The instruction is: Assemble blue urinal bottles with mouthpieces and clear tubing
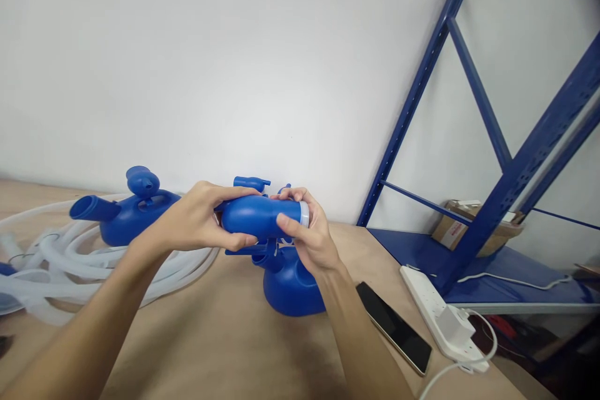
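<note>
Above the table, a smooth blue plastic tube-shaped piece (259, 215) lies level between my two hands, with a pale translucent ring on its right end. My left hand (202, 215) grips its rounded left end, thumb and fingers on opposite sides. Around the ringed end closes my right hand (310, 234), its thumb across the front. Partly hidden behind the right wrist, a blue plastic bottle (288, 287) rests on the table with its neck pointing left. Farther back is a smaller blue piece with a thin spout (249, 183).
Another blue bottle (119, 220) with a wide neck stands at the left, among coiled translucent hoses (84, 256). On the right lie a black phone (394, 325) and a white power strip (435, 309) with a plug and cable. Beyond is a blue metal rack (487, 231) holding a cardboard box (452, 225).
</note>
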